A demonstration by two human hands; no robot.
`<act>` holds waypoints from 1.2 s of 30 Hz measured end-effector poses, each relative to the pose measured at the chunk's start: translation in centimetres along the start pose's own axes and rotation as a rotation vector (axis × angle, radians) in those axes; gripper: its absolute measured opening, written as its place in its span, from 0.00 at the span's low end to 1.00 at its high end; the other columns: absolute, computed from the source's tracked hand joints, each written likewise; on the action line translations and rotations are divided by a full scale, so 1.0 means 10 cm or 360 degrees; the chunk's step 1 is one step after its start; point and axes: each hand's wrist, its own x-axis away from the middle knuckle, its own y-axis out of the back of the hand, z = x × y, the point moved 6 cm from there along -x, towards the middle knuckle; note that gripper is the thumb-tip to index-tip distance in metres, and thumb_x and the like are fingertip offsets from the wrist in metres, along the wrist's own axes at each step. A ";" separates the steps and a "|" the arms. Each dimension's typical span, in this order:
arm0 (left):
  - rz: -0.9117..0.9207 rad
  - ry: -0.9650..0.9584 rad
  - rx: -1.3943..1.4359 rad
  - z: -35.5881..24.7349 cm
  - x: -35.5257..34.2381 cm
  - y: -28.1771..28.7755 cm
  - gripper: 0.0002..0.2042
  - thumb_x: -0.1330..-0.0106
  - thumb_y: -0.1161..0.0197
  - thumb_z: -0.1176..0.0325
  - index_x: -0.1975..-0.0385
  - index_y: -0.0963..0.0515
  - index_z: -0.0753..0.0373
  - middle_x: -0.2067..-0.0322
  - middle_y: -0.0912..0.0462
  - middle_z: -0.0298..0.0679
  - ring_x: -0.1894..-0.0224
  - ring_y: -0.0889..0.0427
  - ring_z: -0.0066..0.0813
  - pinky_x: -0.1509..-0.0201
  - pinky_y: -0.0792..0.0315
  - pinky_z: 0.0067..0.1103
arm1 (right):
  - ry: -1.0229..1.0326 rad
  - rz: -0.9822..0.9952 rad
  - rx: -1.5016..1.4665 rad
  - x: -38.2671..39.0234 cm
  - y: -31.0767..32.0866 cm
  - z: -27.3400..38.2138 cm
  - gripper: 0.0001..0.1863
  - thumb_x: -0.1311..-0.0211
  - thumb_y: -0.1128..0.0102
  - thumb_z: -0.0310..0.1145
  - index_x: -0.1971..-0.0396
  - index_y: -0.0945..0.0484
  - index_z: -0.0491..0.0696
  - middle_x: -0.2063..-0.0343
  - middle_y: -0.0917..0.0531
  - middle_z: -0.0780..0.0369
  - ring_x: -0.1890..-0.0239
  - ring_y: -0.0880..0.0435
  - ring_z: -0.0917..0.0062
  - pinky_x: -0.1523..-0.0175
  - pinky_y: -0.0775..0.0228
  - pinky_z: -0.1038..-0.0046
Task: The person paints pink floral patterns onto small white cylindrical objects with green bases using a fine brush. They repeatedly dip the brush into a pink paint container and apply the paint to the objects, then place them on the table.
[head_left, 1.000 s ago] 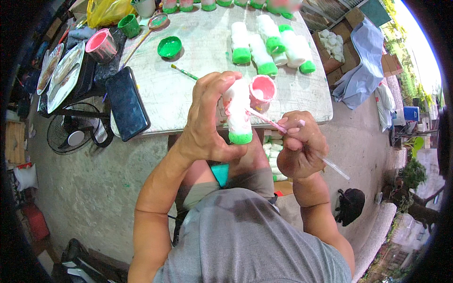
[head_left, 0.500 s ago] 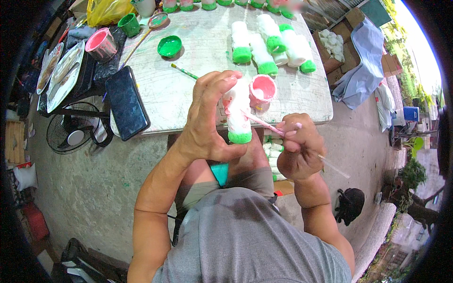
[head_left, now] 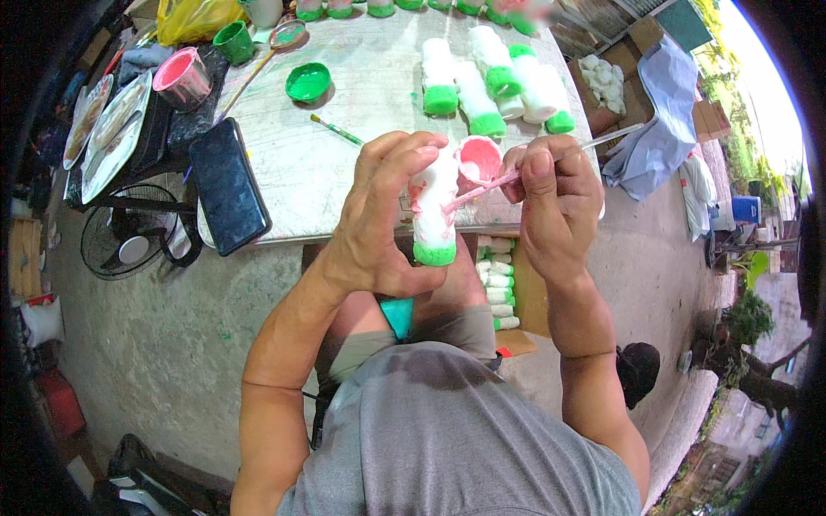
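1. A pale, paint-flecked table (head_left: 361, 172) stretches away beyond both hands.
2. Far beyond the right hand (head_left: 555, 202), white figurines with green bases (head_left: 490, 82) lie in a cluster.
3. Just past the left hand (head_left: 379, 224), a thin green-tipped brush (head_left: 337, 131) lies flat; farther out sits a green paint dish (head_left: 308, 82).
4. To the left of the left hand, a dark phone (head_left: 228, 196) overhangs the near edge.
5. Between the hands, a small pink paint cup (head_left: 478, 159) stands near the table's front edge.

We see a white figurine (head_left: 433, 211) with a green base, upright and streaked pink, near the counter's near edge; a thin pink-tipped brush (head_left: 551, 159) touches it from the right.
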 end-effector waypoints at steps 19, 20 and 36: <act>-0.0086 0.0070 0.0071 -0.01 0.00 0.00 0.51 0.68 0.25 0.65 0.34 0.37 0.60 0.38 0.25 0.52 0.38 0.30 0.55 0.31 0.36 0.43 | 0.0032 -0.0140 0.0026 0.04 0.00 -0.02 0.12 0.22 0.45 0.36 0.62 0.27 0.42 0.73 0.21 0.61 0.75 0.30 0.84 0.69 0.36 0.81; -0.0085 0.0085 0.0075 -0.02 -0.01 0.01 0.51 0.68 0.25 0.65 0.34 0.36 0.61 0.38 0.25 0.52 0.38 0.30 0.55 0.31 0.36 0.43 | 0.0033 -0.0147 0.0025 0.05 0.01 -0.01 0.12 0.22 0.45 0.36 0.62 0.27 0.42 0.73 0.21 0.60 0.75 0.30 0.84 0.69 0.36 0.81; -0.0106 0.0122 0.0065 -0.01 -0.02 -0.01 0.50 0.69 0.26 0.64 0.35 0.35 0.63 0.40 0.24 0.52 0.38 0.30 0.52 0.31 0.36 0.41 | 0.0217 -0.0125 0.0197 0.18 0.00 0.09 0.12 0.22 0.45 0.37 0.61 0.28 0.42 0.73 0.21 0.60 0.73 0.30 0.83 0.67 0.37 0.80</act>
